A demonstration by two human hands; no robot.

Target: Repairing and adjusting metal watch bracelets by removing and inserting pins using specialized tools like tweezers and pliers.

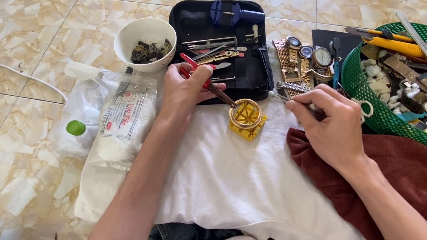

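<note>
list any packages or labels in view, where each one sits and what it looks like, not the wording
Clear plastic bag: on the floor left of the left hand, rectangular, holding white stuff, with a white printed label in red and dark ink.
Small plastic bottle: inside a clear bag left of that one, pale with a green cap; any label is not visible.
No signs or screens in view.
</note>
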